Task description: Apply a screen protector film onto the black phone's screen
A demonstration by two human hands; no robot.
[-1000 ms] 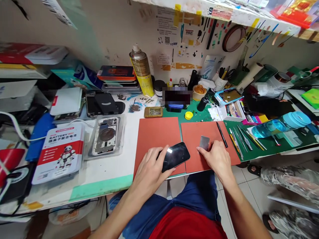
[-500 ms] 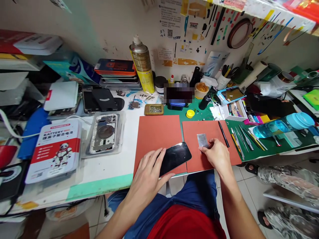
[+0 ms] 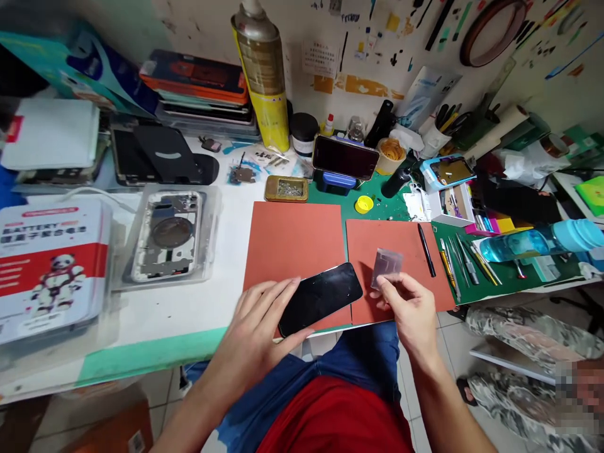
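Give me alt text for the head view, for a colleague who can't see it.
The left hand rests on a black phone lying screen-up on a red mat, while the right hand pinches a thin grey sheet above a second red mat beside it. Hand tools lie on the green mat to the right.

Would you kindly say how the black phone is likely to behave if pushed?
The phone looks flat and glossy, so it would probably slide, not roll. The red mat under it may grip it somewhat. Its near end sits at the bench edge by the left hand, so a backward nudge might drop it.
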